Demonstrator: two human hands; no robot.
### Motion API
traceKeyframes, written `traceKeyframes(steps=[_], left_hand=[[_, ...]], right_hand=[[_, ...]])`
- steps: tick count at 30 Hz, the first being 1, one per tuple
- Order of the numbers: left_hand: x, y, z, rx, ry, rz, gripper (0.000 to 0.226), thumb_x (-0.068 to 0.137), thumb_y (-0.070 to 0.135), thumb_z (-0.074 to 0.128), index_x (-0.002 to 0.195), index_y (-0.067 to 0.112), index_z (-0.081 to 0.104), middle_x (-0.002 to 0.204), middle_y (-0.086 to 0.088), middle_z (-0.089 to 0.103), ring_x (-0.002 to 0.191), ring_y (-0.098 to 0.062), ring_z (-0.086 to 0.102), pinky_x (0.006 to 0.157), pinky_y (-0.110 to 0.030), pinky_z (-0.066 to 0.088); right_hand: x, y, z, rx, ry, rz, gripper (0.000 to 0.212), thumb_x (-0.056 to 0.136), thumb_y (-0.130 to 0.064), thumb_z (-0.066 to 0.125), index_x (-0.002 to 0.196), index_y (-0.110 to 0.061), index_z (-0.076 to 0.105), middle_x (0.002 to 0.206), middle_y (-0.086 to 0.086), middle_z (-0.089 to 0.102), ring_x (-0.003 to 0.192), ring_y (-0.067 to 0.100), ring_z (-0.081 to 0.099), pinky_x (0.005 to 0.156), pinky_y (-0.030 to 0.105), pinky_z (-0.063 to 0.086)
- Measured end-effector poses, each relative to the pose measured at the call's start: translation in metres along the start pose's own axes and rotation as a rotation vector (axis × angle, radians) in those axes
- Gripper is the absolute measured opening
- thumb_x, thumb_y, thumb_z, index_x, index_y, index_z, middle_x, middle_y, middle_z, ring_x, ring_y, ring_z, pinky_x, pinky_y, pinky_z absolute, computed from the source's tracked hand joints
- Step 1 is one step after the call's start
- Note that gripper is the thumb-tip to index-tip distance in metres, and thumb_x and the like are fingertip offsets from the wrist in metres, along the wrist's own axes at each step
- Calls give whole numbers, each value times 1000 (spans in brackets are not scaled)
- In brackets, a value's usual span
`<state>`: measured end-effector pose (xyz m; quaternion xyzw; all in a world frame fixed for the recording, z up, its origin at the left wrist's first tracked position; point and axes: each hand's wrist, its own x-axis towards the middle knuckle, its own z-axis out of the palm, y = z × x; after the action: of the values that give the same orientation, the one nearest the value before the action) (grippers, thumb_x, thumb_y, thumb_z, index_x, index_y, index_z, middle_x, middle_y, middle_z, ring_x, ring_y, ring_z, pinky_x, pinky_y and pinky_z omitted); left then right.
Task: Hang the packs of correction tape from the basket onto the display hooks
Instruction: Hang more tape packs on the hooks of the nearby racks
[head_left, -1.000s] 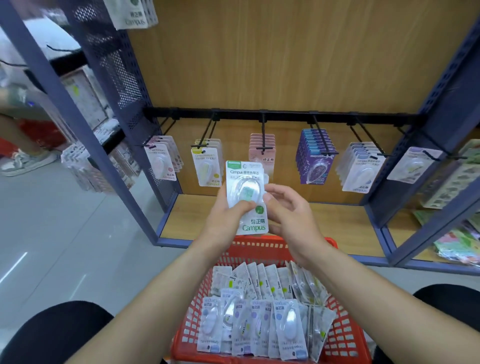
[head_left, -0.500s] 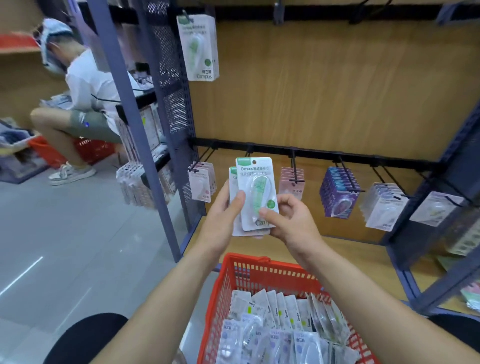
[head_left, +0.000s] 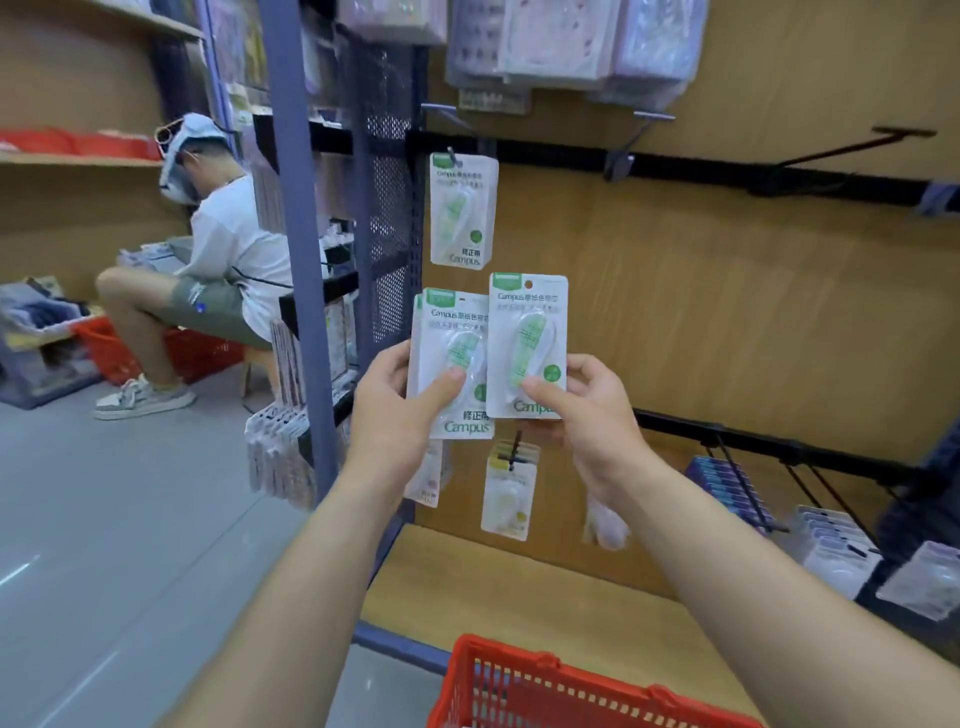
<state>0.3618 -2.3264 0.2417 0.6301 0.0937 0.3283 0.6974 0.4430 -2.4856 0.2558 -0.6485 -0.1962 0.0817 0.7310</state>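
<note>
Left grip: thumb across the front, fingers behind, holding left-hand pack upright. A 2nd card edge shows behind it at left; count uncertain.
Right grip: thumb pinching the lower front of right-hand pack, upright, hang-hole visible at top.
The two held packs meet at their inner edges, with the right one slightly higher. Both are in front of the wood back panel, below the upper rail.
Hung pack, same green print, sits on hook at the left end of that rail, just above the left-hand pack.
Lower row: yellow packs directly under the hands, blue packs further right.
Red basket is at the bottom of view, near the shelf base; contents not visible.
Seated person is well apart, at left.
</note>
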Motion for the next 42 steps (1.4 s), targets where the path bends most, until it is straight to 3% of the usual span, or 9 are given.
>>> traceKeyframes(steps=[7, 23, 26, 29, 31, 33, 35, 39, 42], left_hand=[[38, 9, -26, -114, 109, 54, 43, 88, 13, 77, 127, 20, 61, 106, 10, 78, 91, -12, 77, 65, -26, 61], [45, -1, -49, -121, 87, 34, 41, 88, 11, 76, 126, 18, 62, 110, 6, 78, 95, -18, 77, 69, -34, 63], [44, 0, -50, -114, 93, 39, 40, 88, 11, 76, 125, 18, 62, 109, 7, 78, 94, -17, 77, 68, -32, 63], [45, -2, -51, -108, 110, 39, 41, 88, 9, 76, 126, 17, 62, 109, 6, 78, 95, -16, 77, 67, -31, 63], [46, -3, -50, -119, 126, 38, 44, 87, 10, 77, 127, 15, 61, 110, 4, 78, 96, -16, 77, 69, -33, 64], [48, -5, -50, -122, 149, 39, 47, 84, 11, 79, 128, 14, 61, 111, 2, 77, 97, -17, 76, 72, -36, 64], [48, -8, -49, -131, 167, 31, 50, 82, 10, 81, 128, 13, 60, 111, 0, 77, 97, -18, 76, 73, -38, 64], [46, -11, -46, -148, 169, 20, 61, 73, 19, 84, 128, 13, 59, 110, -1, 77, 95, -19, 77, 70, -33, 64], [47, -11, -45, -132, 207, 18, 57, 77, 26, 82, 128, 16, 59, 113, 1, 76, 98, -15, 75, 78, -35, 63]], right_hand=[[91, -47, 48, -191, 0, -189, 32, 95, -13, 67, 118, -27, 50, 115, -4, 73, 98, 16, 75, 84, 42, 63], [142, -65, 91, -225, 87, -320, 33, 98, -22, 67, 125, -21, 48, 113, -6, 65, 92, 15, 72, 62, 23, 59], [146, -62, 92, -301, 142, -252, 41, 98, -25, 66, 133, -22, 45, 114, -6, 63, 91, 16, 72, 73, 33, 64], [134, -50, 86, -537, 186, -163, 69, 96, -42, 65, 153, -22, 32, 132, -2, 56, 113, 20, 62, 95, 42, 55], [112, -34, 80, -565, 100, -143, 55, 97, -44, 63, 143, -20, 47, 130, -4, 60, 116, 19, 61, 99, 43, 53], [85, -14, 77, -427, -99, -61, 28, 100, -38, 61, 120, -19, 64, 113, -2, 72, 106, 23, 69, 90, 39, 58], [61, 0, 78, -341, -277, -2, 21, 99, -34, 64, 111, -17, 67, 107, 5, 76, 100, 24, 73, 84, 38, 61], [52, 10, 79, -263, -279, -12, 24, 92, -25, 75, 107, -9, 64, 108, 18, 72, 96, 27, 75, 83, 50, 63], [62, 0, 80, -182, -250, 24, 21, 97, -20, 69, 110, -7, 59, 99, 12, 78, 91, 26, 77, 77, 42, 64]])
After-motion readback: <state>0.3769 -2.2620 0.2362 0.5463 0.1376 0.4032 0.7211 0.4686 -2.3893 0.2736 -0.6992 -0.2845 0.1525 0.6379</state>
